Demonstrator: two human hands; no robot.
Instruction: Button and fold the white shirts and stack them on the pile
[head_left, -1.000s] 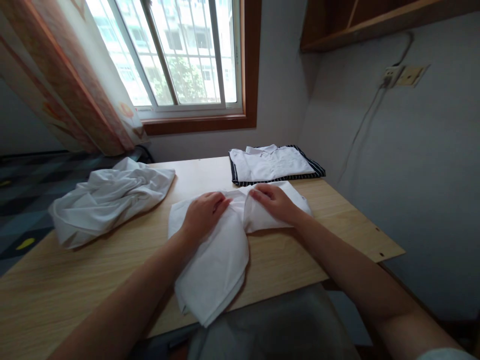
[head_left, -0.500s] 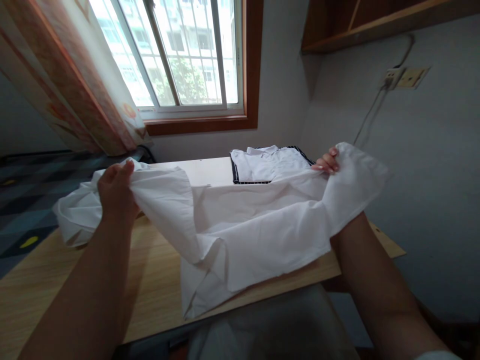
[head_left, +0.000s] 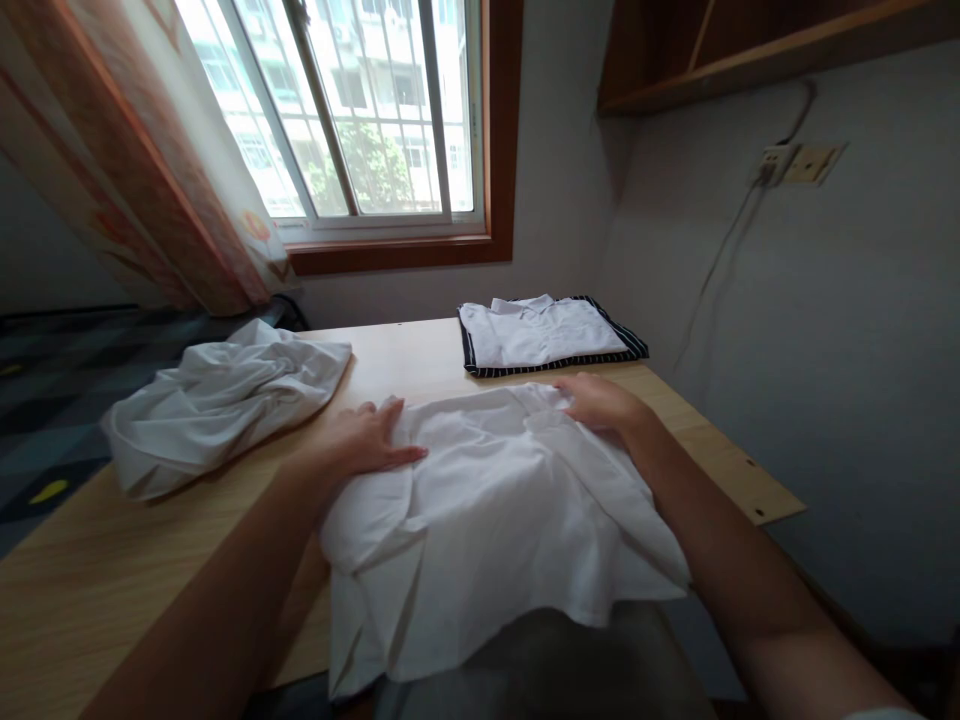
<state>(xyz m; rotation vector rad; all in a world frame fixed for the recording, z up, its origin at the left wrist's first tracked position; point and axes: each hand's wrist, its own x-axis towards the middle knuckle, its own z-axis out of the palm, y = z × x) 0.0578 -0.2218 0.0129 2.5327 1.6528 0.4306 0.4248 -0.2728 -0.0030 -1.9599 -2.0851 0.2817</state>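
Note:
A white shirt [head_left: 495, 490] lies on the near part of the table, its lower edge draping over the front edge. My left hand [head_left: 367, 438] rests on the shirt's far left corner, thumb and fingers spread apart on the cloth. At the far right corner, my right hand [head_left: 600, 402] has its fingers closed on the shirt's edge; some fingertips are hidden. Loose folds and creases run across the shirt between both hands.
A crumpled white cloth [head_left: 225, 410] lies at the table's left. Towards the back, a folded white shirt [head_left: 540, 335] sits on black striped fabric [head_left: 630, 345]. The wooden table [head_left: 720, 450] stands near a wall with a socket [head_left: 810, 163], below a window.
The white shirt has come down from being held stretched out and now lies on the table. Both hands have moved inward, closer together, and my left hand has spread its fingers.

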